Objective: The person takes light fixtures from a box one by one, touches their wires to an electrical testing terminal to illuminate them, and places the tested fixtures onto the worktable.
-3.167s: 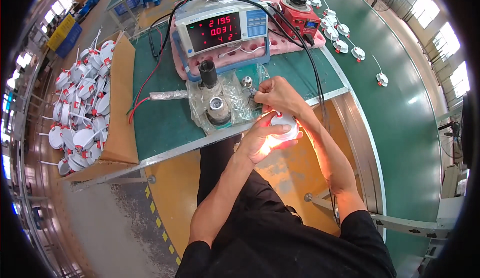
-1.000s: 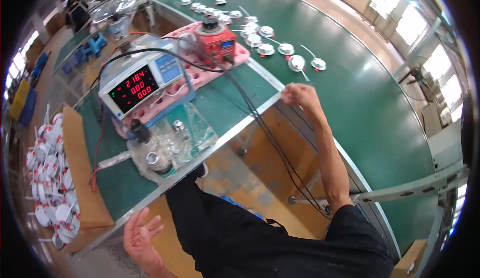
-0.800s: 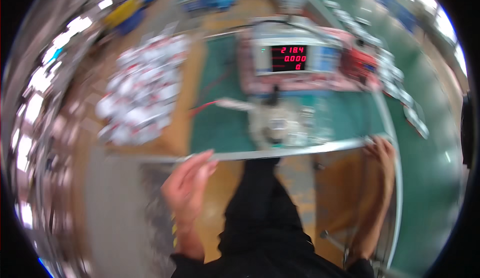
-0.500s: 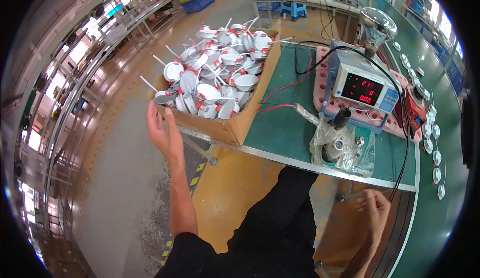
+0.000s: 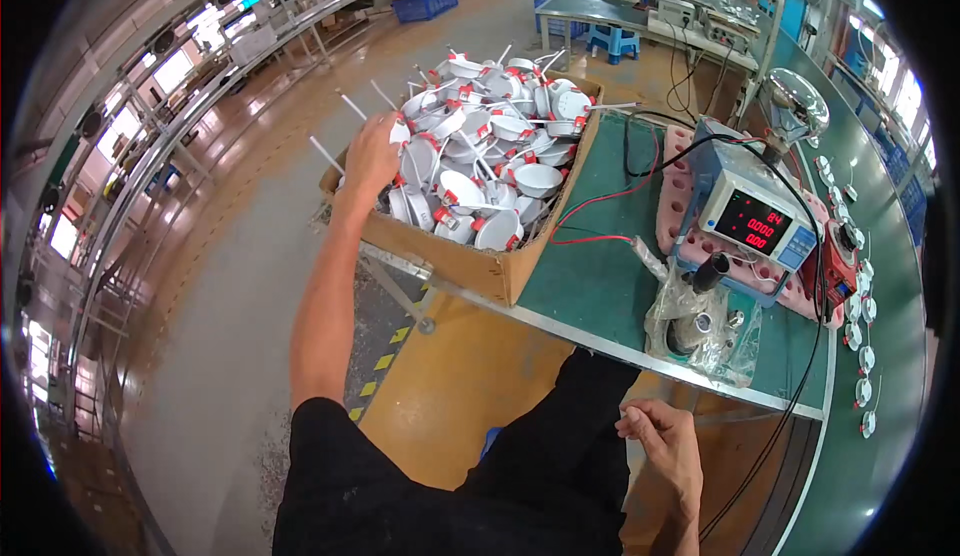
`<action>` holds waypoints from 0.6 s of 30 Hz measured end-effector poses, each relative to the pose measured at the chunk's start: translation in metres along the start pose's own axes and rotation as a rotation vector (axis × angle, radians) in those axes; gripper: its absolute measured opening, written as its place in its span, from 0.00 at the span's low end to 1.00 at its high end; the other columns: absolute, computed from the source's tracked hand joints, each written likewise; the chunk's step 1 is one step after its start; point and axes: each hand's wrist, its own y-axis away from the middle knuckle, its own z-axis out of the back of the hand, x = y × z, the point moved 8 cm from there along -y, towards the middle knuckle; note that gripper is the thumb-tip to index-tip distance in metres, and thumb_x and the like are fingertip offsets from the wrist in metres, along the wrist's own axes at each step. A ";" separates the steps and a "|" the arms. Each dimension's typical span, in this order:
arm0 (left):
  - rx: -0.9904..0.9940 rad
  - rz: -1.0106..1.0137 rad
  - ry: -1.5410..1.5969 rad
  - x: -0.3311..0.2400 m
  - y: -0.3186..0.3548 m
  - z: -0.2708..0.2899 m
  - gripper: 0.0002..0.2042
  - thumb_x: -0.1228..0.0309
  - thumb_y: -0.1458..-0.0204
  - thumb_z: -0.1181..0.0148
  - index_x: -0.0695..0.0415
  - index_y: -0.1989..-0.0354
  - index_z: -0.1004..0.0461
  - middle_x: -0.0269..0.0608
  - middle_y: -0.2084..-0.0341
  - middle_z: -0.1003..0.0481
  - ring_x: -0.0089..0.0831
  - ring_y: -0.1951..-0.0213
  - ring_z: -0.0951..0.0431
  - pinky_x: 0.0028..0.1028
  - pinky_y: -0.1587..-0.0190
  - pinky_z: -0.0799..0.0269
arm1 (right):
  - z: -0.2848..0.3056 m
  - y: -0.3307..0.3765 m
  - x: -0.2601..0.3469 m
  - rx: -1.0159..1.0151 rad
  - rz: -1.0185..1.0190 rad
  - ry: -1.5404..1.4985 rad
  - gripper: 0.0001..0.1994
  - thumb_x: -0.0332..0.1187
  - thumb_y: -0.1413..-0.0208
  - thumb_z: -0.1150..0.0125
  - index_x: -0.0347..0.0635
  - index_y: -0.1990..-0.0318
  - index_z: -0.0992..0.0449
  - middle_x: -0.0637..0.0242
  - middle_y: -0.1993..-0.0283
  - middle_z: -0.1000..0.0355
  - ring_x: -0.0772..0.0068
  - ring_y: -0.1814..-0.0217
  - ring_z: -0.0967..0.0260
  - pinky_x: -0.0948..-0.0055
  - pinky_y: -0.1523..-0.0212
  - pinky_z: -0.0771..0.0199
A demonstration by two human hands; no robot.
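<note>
**Left hand in the lamp box, test bench still waiting**

While my right hand (image 5: 665, 446) rests low by my lap, fingers loosely curled and holding nothing, my left hand (image 5: 372, 153) is up at the near-left corner of the cardboard box (image 5: 470, 261), laid on the heap of white round downlights (image 5: 490, 151). I cannot tell whether the fingers have pinched a lamp or only lie on one: they fold over the pile away from me and the tips are hidden among the white housings and their thin white leads.

As I judge it, I am at the very start of a cycle. The box is heaped well above its rim, so most of the stock is still to go. No lamp has left the box in my hand, and none sits at the test spot: the clear plastic bag with the dark socket fixture (image 5: 700, 321) stands bare on the green bench mat (image 5: 600, 276), just in front of the blue power meter (image 5: 750, 221) with its red digits lit. A row of small white lamps (image 5: 860, 336) lies along the green belt at far right, well apart from the box; those look already handled.

Left to do, then: lift one lamp clear and bring it across to the fixture.
</note>
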 end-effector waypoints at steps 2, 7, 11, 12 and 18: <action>0.061 0.006 0.036 -0.033 -0.002 0.002 0.24 0.79 0.50 0.39 0.56 0.41 0.29 0.50 0.52 0.26 0.49 0.46 0.28 0.45 0.44 0.33 | 0.006 0.003 -0.009 -0.049 -0.032 -0.021 0.12 0.32 0.36 0.41 0.29 0.56 0.21 0.60 0.68 0.20 0.73 0.67 0.22 0.75 0.64 0.22; -0.182 0.214 0.137 -0.031 0.018 0.084 0.23 0.81 0.50 0.39 0.60 0.43 0.29 0.49 0.51 0.25 0.46 0.51 0.24 0.40 0.48 0.29 | 0.013 0.021 -0.026 -0.018 -0.087 -0.033 0.12 0.32 0.36 0.41 0.30 0.55 0.21 0.60 0.69 0.20 0.75 0.67 0.22 0.76 0.63 0.22; -0.279 0.490 1.142 -0.126 0.051 0.117 0.29 0.82 0.47 0.41 0.66 0.34 0.39 0.45 0.40 0.32 0.34 0.42 0.28 0.33 0.43 0.29 | 0.031 0.021 0.002 -0.185 0.120 0.050 0.13 0.30 0.38 0.39 0.31 0.50 0.23 0.59 0.64 0.20 0.74 0.64 0.23 0.76 0.61 0.23; -0.152 0.452 1.245 -0.164 0.067 0.107 0.30 0.82 0.47 0.41 0.67 0.34 0.40 0.45 0.39 0.33 0.34 0.41 0.29 0.32 0.42 0.30 | 0.032 0.017 0.024 -0.256 0.226 0.095 0.14 0.29 0.40 0.37 0.32 0.49 0.23 0.59 0.61 0.20 0.74 0.63 0.23 0.76 0.60 0.23; 0.620 0.751 1.941 -0.369 0.231 0.035 0.25 0.83 0.45 0.40 0.65 0.38 0.37 0.42 0.48 0.30 0.29 0.47 0.26 0.30 0.44 0.26 | 0.038 0.021 0.107 -0.461 0.805 0.227 0.18 0.23 0.46 0.35 0.34 0.46 0.25 0.54 0.58 0.24 0.66 0.62 0.24 0.73 0.65 0.26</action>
